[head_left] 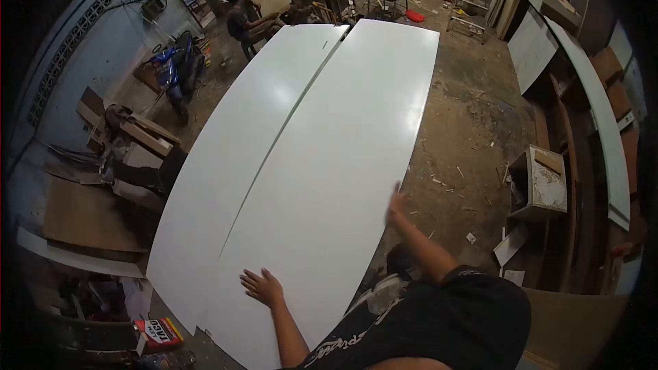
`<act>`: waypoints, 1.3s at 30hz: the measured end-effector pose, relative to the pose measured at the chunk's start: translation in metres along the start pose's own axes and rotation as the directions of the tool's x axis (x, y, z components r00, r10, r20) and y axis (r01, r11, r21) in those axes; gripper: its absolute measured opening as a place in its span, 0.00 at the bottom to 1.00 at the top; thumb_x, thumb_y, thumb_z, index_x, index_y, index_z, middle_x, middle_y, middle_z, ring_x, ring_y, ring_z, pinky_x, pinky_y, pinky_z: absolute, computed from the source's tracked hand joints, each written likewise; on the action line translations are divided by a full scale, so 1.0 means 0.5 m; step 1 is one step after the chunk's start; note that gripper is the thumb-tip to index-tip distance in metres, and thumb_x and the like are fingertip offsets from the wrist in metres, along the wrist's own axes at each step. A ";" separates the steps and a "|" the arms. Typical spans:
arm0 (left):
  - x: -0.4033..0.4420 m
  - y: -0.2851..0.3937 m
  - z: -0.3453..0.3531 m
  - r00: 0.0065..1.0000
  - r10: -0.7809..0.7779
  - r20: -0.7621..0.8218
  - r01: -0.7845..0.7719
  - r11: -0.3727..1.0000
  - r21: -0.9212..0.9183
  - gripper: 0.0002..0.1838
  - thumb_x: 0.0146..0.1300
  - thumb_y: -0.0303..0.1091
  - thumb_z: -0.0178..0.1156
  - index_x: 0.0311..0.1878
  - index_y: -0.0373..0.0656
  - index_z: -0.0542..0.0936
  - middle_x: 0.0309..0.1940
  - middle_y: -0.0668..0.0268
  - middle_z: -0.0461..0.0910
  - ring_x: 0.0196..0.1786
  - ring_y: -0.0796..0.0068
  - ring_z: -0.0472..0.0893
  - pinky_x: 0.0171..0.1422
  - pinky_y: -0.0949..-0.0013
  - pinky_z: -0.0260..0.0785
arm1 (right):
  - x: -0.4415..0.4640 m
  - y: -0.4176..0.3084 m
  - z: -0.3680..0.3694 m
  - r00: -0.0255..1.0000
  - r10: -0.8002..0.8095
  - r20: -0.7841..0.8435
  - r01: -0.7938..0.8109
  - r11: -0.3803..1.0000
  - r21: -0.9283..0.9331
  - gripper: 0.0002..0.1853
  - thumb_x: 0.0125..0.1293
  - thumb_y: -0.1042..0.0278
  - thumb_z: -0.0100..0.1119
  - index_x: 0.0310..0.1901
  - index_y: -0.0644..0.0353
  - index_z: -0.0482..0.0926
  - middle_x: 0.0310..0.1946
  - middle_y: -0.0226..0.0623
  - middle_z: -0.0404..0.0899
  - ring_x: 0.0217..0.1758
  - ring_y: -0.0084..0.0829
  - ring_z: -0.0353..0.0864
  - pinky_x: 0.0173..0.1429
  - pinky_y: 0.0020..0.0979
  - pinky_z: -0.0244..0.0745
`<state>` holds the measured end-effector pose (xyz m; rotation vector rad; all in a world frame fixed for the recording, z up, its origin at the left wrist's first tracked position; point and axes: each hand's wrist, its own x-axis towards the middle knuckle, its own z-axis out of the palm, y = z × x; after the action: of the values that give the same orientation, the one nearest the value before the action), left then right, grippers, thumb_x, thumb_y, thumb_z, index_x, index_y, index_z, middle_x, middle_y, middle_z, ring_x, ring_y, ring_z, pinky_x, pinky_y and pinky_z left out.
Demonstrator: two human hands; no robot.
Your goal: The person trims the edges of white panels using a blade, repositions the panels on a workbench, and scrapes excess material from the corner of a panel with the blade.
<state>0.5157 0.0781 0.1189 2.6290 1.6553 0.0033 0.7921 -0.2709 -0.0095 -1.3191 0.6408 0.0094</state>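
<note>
Panel, glossy white, smooth, from 12 down to 6 o'clock, split by tapering dark gap. Could skid or widen gap if pushed unevenly; might scuff on any grit. Left hand at 7: fingers spread, palm down, gripping nothing. Right hand at 4, blurred; cannot tell grip. Outward: dusty, littered floor at 2; stained, squarish box at 3.

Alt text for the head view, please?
Two long, glossy white panels lie side by side, a dark gap between them. The person's bare left hand rests on the right panel, the right hand at its outer edge.
</note>
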 end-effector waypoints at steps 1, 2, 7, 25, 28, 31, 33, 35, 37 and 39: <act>-0.022 0.022 0.001 1.000 0.019 0.014 -0.019 1.000 -0.007 0.39 0.76 0.55 0.41 0.80 0.41 0.46 0.81 0.51 0.41 0.83 0.55 0.41 0.82 0.45 0.36 | -0.014 -0.034 0.018 1.000 -0.017 0.021 0.016 0.999 0.040 0.49 0.72 0.28 0.40 0.75 0.67 0.48 0.74 0.56 0.54 0.76 0.48 0.58 0.78 0.43 0.54; -0.032 0.058 -0.004 0.999 0.042 0.027 -0.041 0.999 -0.012 0.39 0.76 0.54 0.42 0.80 0.39 0.45 0.81 0.51 0.40 0.83 0.55 0.41 0.83 0.45 0.35 | -0.015 -0.071 0.029 0.999 -0.035 0.038 0.031 0.996 0.084 0.47 0.72 0.28 0.39 0.75 0.64 0.49 0.74 0.53 0.55 0.75 0.45 0.60 0.78 0.43 0.55; -0.113 0.278 0.013 0.977 0.214 0.023 -0.210 0.969 -0.132 0.42 0.75 0.53 0.45 0.79 0.34 0.44 0.81 0.48 0.41 0.83 0.53 0.38 0.83 0.46 0.28 | 0.031 -0.135 0.016 0.986 0.024 0.166 -0.075 0.948 0.309 0.47 0.75 0.35 0.44 0.78 0.62 0.37 0.77 0.54 0.47 0.79 0.47 0.52 0.79 0.44 0.51; -0.037 1.189 0.062 0.871 0.487 -0.056 -0.490 0.856 -0.164 0.43 0.71 0.56 0.49 0.79 0.38 0.49 0.81 0.55 0.46 0.83 0.56 0.42 0.83 0.45 0.31 | 0.529 -0.406 -0.330 0.927 -0.337 0.161 0.347 0.617 -0.706 0.33 0.70 0.52 0.57 0.66 0.69 0.63 0.64 0.58 0.65 0.68 0.50 0.65 0.72 0.45 0.58; 0.023 1.244 0.061 0.885 0.456 -0.097 -0.466 0.864 -0.190 0.41 0.71 0.53 0.52 0.78 0.39 0.53 0.80 0.55 0.50 0.83 0.56 0.45 0.83 0.45 0.33 | 0.619 -0.528 -0.354 0.893 -0.444 0.066 0.335 0.563 -0.756 0.28 0.69 0.56 0.57 0.64 0.67 0.66 0.66 0.56 0.63 0.70 0.53 0.62 0.73 0.50 0.54; 0.068 1.271 0.088 0.846 0.401 -0.351 -0.517 0.776 -0.361 0.18 0.69 0.37 0.59 0.60 0.43 0.76 0.72 0.56 0.66 0.76 0.56 0.62 0.79 0.39 0.45 | 0.718 -0.623 -0.325 0.788 -0.594 0.162 0.455 0.386 -0.803 0.22 0.68 0.61 0.59 0.57 0.66 0.72 0.65 0.54 0.64 0.70 0.53 0.61 0.72 0.52 0.56; 0.081 1.263 0.074 0.885 0.346 -0.311 -0.448 0.816 -0.365 0.05 0.66 0.33 0.61 0.43 0.45 0.80 0.69 0.59 0.71 0.72 0.57 0.67 0.76 0.34 0.48 | 0.796 -0.676 -0.264 0.674 -0.679 0.292 0.584 0.247 -0.773 0.16 0.67 0.64 0.61 0.50 0.66 0.76 0.63 0.52 0.67 0.68 0.53 0.63 0.70 0.51 0.59; 0.079 1.260 0.076 0.897 0.267 -0.353 -0.406 0.813 -0.417 0.03 0.65 0.31 0.62 0.35 0.45 0.79 0.67 0.61 0.73 0.71 0.58 0.68 0.75 0.31 0.47 | 0.850 -0.722 -0.176 0.563 -0.716 0.413 0.708 0.161 -0.688 0.09 0.64 0.69 0.64 0.42 0.64 0.80 0.60 0.50 0.71 0.66 0.51 0.66 0.67 0.49 0.62; 0.088 1.273 0.043 0.922 0.211 -0.324 -0.337 0.849 -0.407 0.05 0.64 0.33 0.64 0.35 0.45 0.79 0.65 0.63 0.74 0.70 0.58 0.68 0.77 0.35 0.47 | 0.898 -0.765 -0.035 0.376 -0.778 0.503 0.817 0.022 -0.576 0.07 0.60 0.70 0.70 0.34 0.61 0.80 0.54 0.48 0.76 0.63 0.49 0.70 0.64 0.47 0.65; 0.068 1.273 0.017 0.941 0.152 -0.302 -0.267 0.881 -0.391 0.07 0.63 0.35 0.66 0.35 0.44 0.78 0.64 0.63 0.73 0.70 0.58 0.68 0.78 0.38 0.46 | 0.895 -0.841 0.126 0.382 -0.691 0.614 0.887 0.088 -0.452 0.10 0.57 0.69 0.74 0.34 0.59 0.79 0.50 0.46 0.79 0.59 0.48 0.73 0.63 0.46 0.66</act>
<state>1.1045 -0.1662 0.1296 2.5179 1.2244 0.6709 1.3411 -0.4847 0.1755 -2.3328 -0.5380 -0.5437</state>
